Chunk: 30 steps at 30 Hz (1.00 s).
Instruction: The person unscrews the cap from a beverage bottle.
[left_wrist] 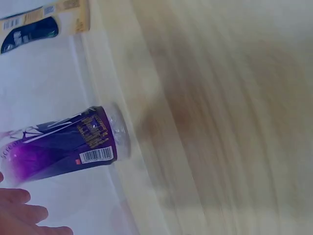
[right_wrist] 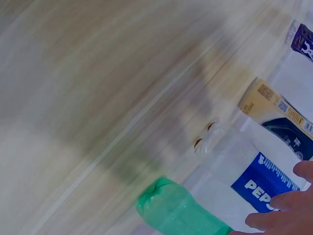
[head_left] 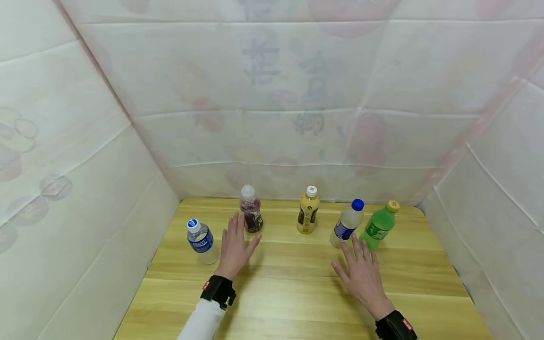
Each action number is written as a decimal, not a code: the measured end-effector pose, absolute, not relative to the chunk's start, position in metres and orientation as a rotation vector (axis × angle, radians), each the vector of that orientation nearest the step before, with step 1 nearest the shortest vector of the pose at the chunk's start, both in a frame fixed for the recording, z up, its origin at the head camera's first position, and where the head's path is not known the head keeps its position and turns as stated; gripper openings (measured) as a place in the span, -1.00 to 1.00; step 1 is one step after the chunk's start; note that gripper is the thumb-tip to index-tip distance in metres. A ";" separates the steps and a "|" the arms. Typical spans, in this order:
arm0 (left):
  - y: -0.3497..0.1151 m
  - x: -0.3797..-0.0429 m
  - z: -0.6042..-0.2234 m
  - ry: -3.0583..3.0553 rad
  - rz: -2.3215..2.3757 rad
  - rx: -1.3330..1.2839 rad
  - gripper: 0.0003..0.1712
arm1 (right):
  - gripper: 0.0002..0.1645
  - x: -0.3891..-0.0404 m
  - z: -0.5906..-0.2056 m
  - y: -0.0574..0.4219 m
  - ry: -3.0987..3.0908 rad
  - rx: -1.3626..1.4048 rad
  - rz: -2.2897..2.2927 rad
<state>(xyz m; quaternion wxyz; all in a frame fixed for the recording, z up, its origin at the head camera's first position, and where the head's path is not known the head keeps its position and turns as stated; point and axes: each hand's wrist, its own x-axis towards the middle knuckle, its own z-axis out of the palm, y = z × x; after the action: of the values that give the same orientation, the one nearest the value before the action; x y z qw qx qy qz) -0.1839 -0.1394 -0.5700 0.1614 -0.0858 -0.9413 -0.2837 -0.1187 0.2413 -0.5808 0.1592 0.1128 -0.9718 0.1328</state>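
My left hand [head_left: 233, 249] hovers with spread, straight fingers in front of a bottle with a purple label [head_left: 251, 211] and white cap. Further left stands a clear bottle with a blue label [head_left: 202, 242]. My right hand [head_left: 362, 275], fingers likewise spread, is in front of a blue-capped Pepsi bottle [right_wrist: 264, 182] and a green bottle [head_left: 378, 225] with a yellow cap. Between the two hands, towards the back, is a yellow bottle [head_left: 308, 210] with a white cap. Neither hand holds anything. In the right wrist view the fingertips overlap the Pepsi label.
The bottles stand upright on a wood-grain table [head_left: 289, 293]. White printed sheeting forms a back wall [head_left: 272, 141] and side walls, the left one [head_left: 85, 212] rising along the table's edge. Each wrist wears a black strap [head_left: 218, 291].
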 end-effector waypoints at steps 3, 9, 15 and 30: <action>-0.136 -0.192 -0.569 -2.655 -0.913 -0.179 0.07 | -0.15 -0.118 -0.582 0.241 -2.763 0.326 0.382; -0.134 -0.207 -0.567 -2.629 -1.266 0.007 0.20 | -0.15 -0.117 -0.584 0.240 -2.783 0.325 0.366; -0.131 -0.220 -0.568 -2.541 -1.505 0.102 0.25 | -0.14 -0.117 -0.586 0.241 -2.803 0.320 0.358; -0.126 -0.249 -0.571 -2.332 -1.761 0.072 0.06 | -0.14 -0.116 -0.586 0.241 -2.807 0.340 0.344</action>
<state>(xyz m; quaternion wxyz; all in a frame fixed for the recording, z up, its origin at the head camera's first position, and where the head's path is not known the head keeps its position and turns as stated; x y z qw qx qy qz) -0.2485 -0.1259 -0.5708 0.1088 0.0246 -0.7931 -0.5988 -0.1155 0.2413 -0.5864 0.1462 0.1181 -0.9749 0.1196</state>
